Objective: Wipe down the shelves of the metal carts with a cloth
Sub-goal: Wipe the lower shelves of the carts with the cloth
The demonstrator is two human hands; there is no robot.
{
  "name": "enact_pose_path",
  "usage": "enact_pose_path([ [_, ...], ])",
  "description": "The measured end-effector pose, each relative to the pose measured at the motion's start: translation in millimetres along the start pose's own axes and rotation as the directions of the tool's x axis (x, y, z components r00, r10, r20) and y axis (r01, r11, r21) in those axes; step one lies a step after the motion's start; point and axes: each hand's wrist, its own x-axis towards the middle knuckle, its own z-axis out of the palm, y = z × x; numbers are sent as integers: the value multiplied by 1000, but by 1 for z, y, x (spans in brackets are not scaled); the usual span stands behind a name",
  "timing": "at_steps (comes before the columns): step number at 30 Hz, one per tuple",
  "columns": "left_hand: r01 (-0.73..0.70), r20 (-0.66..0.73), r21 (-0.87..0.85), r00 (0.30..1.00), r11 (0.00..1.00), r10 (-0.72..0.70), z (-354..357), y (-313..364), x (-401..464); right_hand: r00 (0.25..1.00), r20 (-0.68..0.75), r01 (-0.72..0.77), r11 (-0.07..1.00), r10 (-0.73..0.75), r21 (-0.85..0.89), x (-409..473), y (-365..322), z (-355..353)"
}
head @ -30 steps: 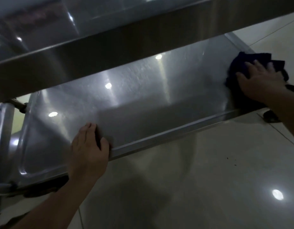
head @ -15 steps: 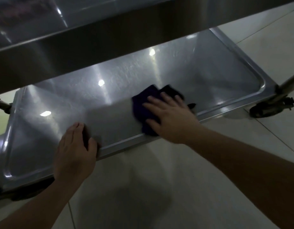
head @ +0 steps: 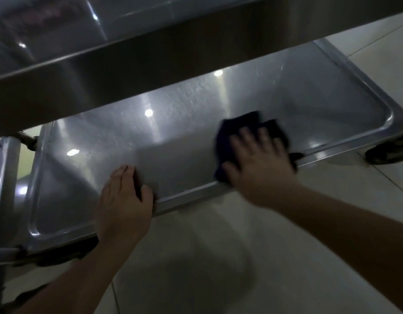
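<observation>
The fingers of our right hand (head: 259,162) were spread and nearly straight, and they pressed flat on the dark blue crumpled cloth (head: 252,130); they did not curl around it. The hand was a little blurred, so we cannot tell finer details of the fingertips. The cloth lay under the palm on the lower shiny steel shelf of the metal cart (head: 184,137), in the right half of it and close to the near raised rim, with its far folds showing beyond the fingers and one small corner lying on the rim at the right of the wrist.

The fingers of our left hand (head: 123,200) were together and lay over the same near rim, with the fingertips resting on the shelf surface and the thumb set along the rim on the right side. It held nothing loose; it rested on the edge, well apart from the cloth.

Both bare forearms came from the bottom of the view. The shelf reflected several round ceiling lights. Above it, the wide upper steel shelf of the cart (head: 128,55) crossed the top of the view and hid the far part of the lower one. At the right corner, a dark caster wheel (head: 388,150) stood on the pale glossy tiled floor (head: 218,257)
</observation>
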Motion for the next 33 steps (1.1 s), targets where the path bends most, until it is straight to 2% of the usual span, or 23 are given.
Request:
enact_pose_path([
  [2, 1, 10, 0, 1000, 1000, -1, -2, -2, 0, 959, 70, 273, 962, -273, 3, 7, -22, 7],
  [3, -4, 23, 4, 1000, 1000, 4, -3, -4, 0, 946, 69, 316, 949, -316, 22, 22, -16, 2],
  [4, -8, 34, 8, 999, 1000, 8, -4, -5, 0, 956, 39, 291, 956, -292, 28, 42, -3, -5],
  [6, -4, 39, 11, 999, 1000, 3, -5, -6, 0, 996, -53, 73, 997, -72, 29, 86, 41, -23],
  [9, 16, 34, -1, 999, 1000, -16, -5, -2, 0, 962, -78, -254, 963, 262, 92, 134, 98, -48],
  [12, 19, 47, -11, 999, 1000, -19, -5, 0, 0, 929, -114, -344, 935, 353, 90, 145, 89, -48],
  [14, 26, 44, -2, 999, 1000, -26, -5, 1, 0, 956, -103, -267, 961, 274, 72, 137, 57, -42],
  [17, 23, 31, -18, 999, 1000, -22, -5, 2, 0, 997, -67, 45, 999, -45, 6, 105, 1, -25],
  [19, 18, 31, -33, 999, 999, -17, -5, 2, -1, 955, -23, 296, 955, -296, -25, 72, -34, -8],
  [21, 15, 40, -50, 999, 999, -13, -7, 1, -1, 880, 43, 474, 880, -473, -35, 43, -54, 6],
  [24, 11, 49, -76, 999, 997, -8, -9, 0, -3, 815, 61, 579, 815, -577, -27, 24, -53, 11],
  [30, 55, 134, -88, 990, 995, -42, -15, 2, -2, 740, -81, 659, 744, -668, -114, 1, -54, 8],
  [33, 46, 199, -112, 980, 993, -23, -24, 4, -1, 731, -19, 677, 728, -683, -112, -4, -64, -9],
])
